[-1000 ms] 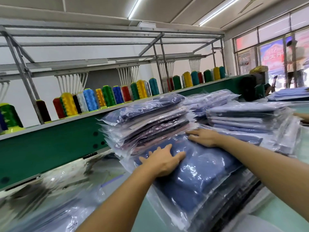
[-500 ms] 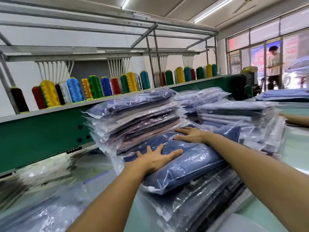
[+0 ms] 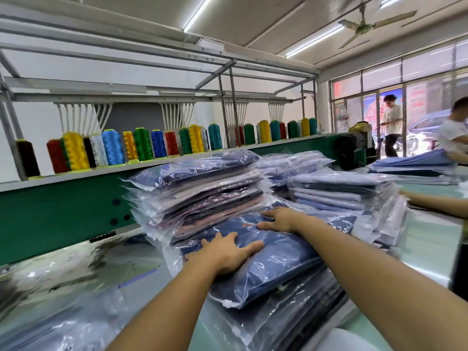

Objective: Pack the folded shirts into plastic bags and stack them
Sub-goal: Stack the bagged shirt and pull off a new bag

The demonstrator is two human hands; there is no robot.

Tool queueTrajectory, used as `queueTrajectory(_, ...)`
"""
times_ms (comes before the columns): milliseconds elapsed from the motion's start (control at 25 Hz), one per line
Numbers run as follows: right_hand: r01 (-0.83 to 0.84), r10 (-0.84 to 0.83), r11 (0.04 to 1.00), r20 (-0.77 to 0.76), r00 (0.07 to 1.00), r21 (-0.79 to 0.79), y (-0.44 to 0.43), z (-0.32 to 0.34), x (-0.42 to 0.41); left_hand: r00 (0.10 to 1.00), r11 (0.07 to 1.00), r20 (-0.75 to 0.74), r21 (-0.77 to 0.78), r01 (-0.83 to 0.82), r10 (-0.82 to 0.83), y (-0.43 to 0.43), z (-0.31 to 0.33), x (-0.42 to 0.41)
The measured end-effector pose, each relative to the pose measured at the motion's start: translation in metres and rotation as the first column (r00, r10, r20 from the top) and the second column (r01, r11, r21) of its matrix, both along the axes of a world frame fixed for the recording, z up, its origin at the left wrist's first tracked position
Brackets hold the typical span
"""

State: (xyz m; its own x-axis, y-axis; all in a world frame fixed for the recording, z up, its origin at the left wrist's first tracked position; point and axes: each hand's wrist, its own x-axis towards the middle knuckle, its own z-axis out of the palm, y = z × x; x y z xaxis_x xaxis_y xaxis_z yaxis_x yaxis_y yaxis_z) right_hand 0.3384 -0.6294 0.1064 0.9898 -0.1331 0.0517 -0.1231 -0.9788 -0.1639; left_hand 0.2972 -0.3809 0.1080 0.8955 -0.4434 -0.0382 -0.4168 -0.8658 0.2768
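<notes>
Left hand (image 3: 222, 252): flat, fingers spread, pressing bagged shirt (image 3: 273, 259) to settle it on stack (image 3: 291, 307)
Right hand (image 3: 279, 220): fingers straight, steadying far edge

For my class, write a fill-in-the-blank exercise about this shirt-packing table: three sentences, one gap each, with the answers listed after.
1. The left hand and right hand press flat on a bagged shirt coloured ____.
2. The thread spools stand in a row above a ____ panel.
3. The ceiling fan appears at the upper ____ of the view.
Answers: blue; green; right.
</notes>
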Motion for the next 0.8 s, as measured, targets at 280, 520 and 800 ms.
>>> queueTrajectory(280, -0.015, 0.016, 1.000, 0.313, 0.950, -0.007, 0.046, 0.024, -0.027, 0.961, 0.999, 0.276, -0.046, 0.022, -0.009, 0.013, 0.009, -0.005)
queueTrajectory(520, -0.195, 0.097, 0.967, 0.477, 0.874, 0.161, 0.140, 0.041, -0.056, 0.839, 0.978, 0.527, -0.204, -0.030, 0.136, 0.065, 0.021, -0.022)
queueTrajectory(800, -0.425, 0.313, 0.896, 0.499, 0.808, 0.128, 0.272, 0.046, -0.080, 0.790, 0.948, 0.565, -0.313, -0.063, 0.239, 0.156, 0.031, -0.064)
